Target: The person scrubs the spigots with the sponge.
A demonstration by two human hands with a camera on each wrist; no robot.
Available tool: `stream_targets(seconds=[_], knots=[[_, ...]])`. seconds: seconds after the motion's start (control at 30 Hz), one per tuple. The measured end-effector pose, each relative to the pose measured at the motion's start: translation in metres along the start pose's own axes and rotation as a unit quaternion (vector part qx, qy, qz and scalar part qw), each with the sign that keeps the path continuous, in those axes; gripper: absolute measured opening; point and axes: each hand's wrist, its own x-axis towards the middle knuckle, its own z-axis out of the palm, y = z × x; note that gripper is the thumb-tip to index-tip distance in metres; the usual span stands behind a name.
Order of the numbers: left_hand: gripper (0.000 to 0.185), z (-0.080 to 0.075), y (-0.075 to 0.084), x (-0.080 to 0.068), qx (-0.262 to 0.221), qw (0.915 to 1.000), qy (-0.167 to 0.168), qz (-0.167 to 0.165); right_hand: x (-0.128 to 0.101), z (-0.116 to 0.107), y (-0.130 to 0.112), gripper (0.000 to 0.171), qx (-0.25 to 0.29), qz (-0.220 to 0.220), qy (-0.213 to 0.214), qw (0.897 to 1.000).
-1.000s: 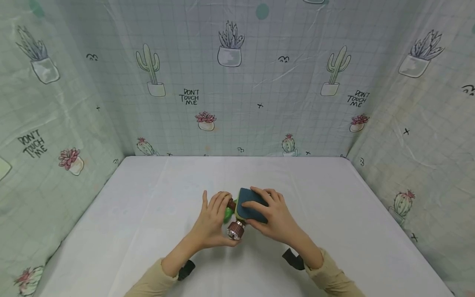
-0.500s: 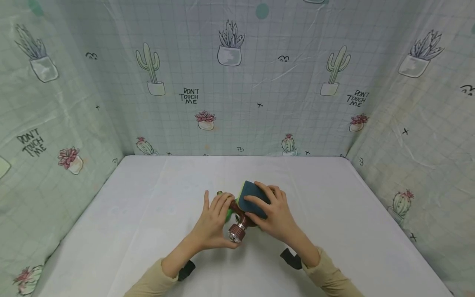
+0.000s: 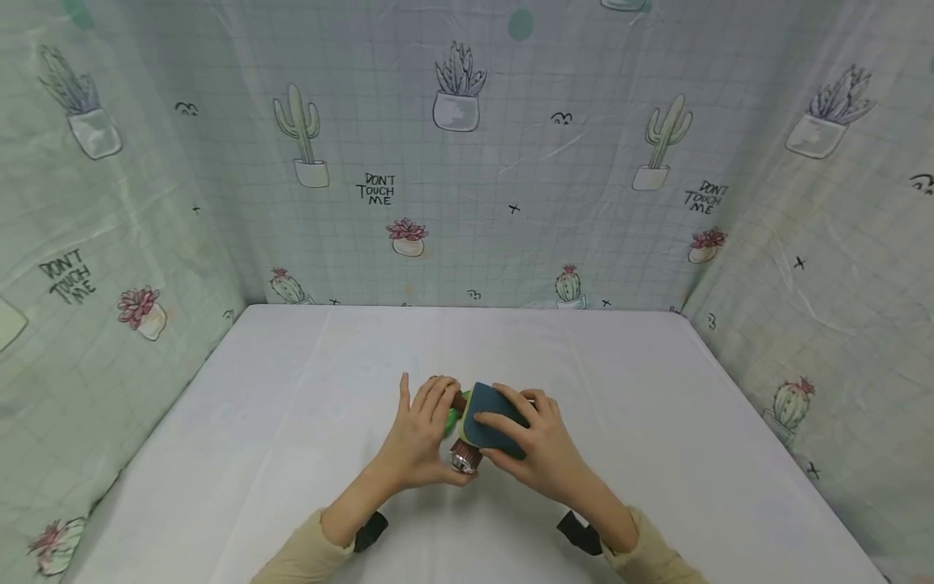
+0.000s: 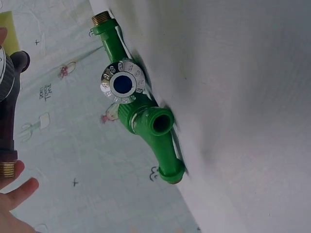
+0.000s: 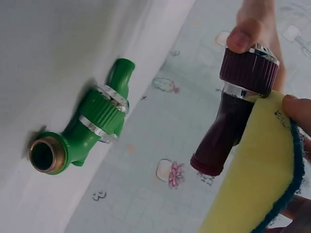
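Two bare hands work close about the brown tap [image 3: 464,458], which is held up off the white table [image 3: 350,349]. The left hand [image 3: 416,446] grips the brown tap in a wide span, the thumb on the knob [image 5: 249,70] at the tap's near end and the fingers about its far part; the left wrist view shows fingertips at its brass thread [image 4: 7,170]. The right hand [image 3: 543,438] holds a sponge [image 3: 492,418] on the right of the brown tap, fingers spread over the dark blue side and the thumb at the edge. The sponge's yellow side faces the brown tap and seems to touch it at the neck, just below the knob; from the head view it hides the middle of the tap.

A green tap [image 5: 101,111] lies on the table below the brown tap and apart from it, its own brass thread and silver bands in view. From the head view only a bit of it shows beyond the brown tap, between the left hand and the sponge. Tan sleeves [image 3: 302,551] and dark straps [image 3: 370,531] lie nearer the person than the brown tap; well beyond it hangs a cactus-print cloth [image 3: 467,186].
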Motion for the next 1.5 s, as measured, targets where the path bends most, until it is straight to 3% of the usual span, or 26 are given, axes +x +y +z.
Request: stream_targets(seconds=[0.3,0.57,0.83,0.97,1.13,1.4,1.5], knots=[[0.116,-0.004,0.001,0.001,-0.009,1.0000,0.004,0.000,0.000,0.003,0.006,0.039,-0.004,0.037,0.031,0.999],[0.117,-0.014,0.001,0.003,-0.008,0.9989,0.028,-0.035,-0.003,0.000,0.020,0.043,-0.017,0.050,0.072,0.996],[0.114,-0.020,-0.001,0.005,-0.047,0.9938,0.029,-0.096,-0.010,-0.010,0.028,0.031,0.011,0.028,0.060,0.998],[0.113,-0.025,0.000,0.008,-0.070,0.9887,0.029,-0.130,-0.012,-0.011,0.027,0.030,0.013,-0.007,0.062,0.998],[0.108,-0.029,0.004,0.011,-0.110,0.9791,0.027,-0.169,-0.008,-0.008,0.024,0.024,0.011,-0.055,0.094,0.994],[0.096,-0.031,0.012,0.019,-0.206,0.9437,0.013,-0.259,0.003,-0.004,0.017,0.020,0.007,-0.126,0.138,0.982],[0.097,-0.032,0.013,0.020,-0.195,0.9469,0.015,-0.255,0.003,-0.006,0.018,0.021,-0.014,-0.135,0.144,0.980]])
